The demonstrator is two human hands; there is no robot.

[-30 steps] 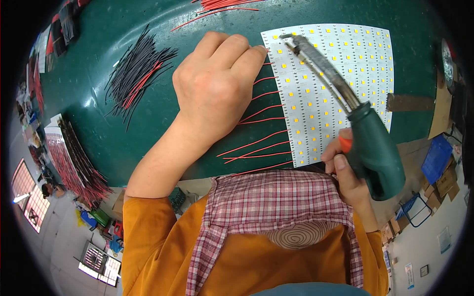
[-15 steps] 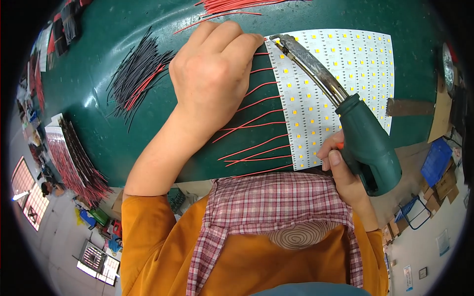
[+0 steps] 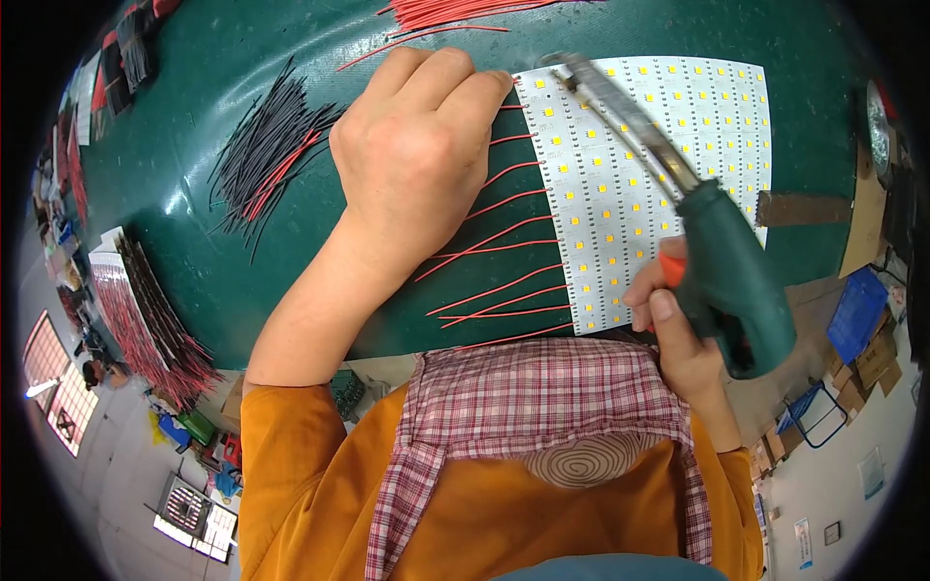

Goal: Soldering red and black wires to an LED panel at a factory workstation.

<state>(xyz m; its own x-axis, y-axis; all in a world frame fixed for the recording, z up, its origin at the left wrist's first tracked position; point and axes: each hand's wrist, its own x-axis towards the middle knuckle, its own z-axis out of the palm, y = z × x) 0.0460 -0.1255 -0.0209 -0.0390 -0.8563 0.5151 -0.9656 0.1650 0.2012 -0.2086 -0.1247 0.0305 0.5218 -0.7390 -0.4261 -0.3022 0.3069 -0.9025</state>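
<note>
At my far left, stacks of red and black wire bundles [image 3: 145,329] are lying along the edge of the green table [image 3: 223,87]. Further in, a loose heap of short black wires [image 3: 266,160] mixed with a few red ones is spreading over the mat. My left hand [image 3: 417,165] is resting knuckles up beside it, fingers curled together and pressing down at the left edge of the white LED panel [image 3: 678,126]; I cannot tell whether the fingertips are pinching a wire, since they are hidden under the hand. Below my hand, a row of red wires [image 3: 494,281] is fanning out from the panel's left edge, each touching the board. The panel itself is lying flat on the table, dotted with small yellow LEDs. Across it I am holding a soldering iron [image 3: 678,194], its metal barrel slanting up to the panel's top left corner near my left fingertips. My right hand [image 3: 678,329] is wrapping closed around its green handle, thumb near the orange trigger. More red wires [image 3: 455,15] are lying at the top.
</note>
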